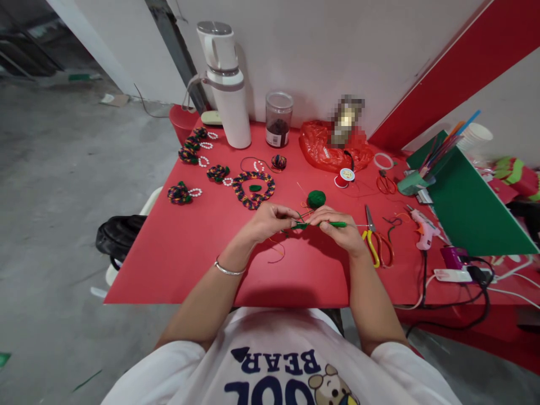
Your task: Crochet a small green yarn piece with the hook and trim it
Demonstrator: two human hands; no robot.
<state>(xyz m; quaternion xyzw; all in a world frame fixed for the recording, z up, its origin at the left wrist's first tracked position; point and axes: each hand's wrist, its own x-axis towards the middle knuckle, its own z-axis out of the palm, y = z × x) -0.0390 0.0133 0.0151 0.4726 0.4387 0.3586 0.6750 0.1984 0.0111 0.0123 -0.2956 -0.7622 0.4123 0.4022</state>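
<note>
- White shirt [274, 368]: "BEAR", upside down; nearer the wearer, larger letters, cut off.
- Jar [279, 115]: barcode label [277, 139], print too small.
- Spool [342, 181]: label unreadable.

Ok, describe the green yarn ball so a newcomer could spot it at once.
Start from the red tabletop and go to the person's right hand, which holds a green-gripped crochet hook. The green yarn ball lies just beyond that hand. It is plain green all over, unlike the multicoloured yarn ball farther back to its left.
</note>
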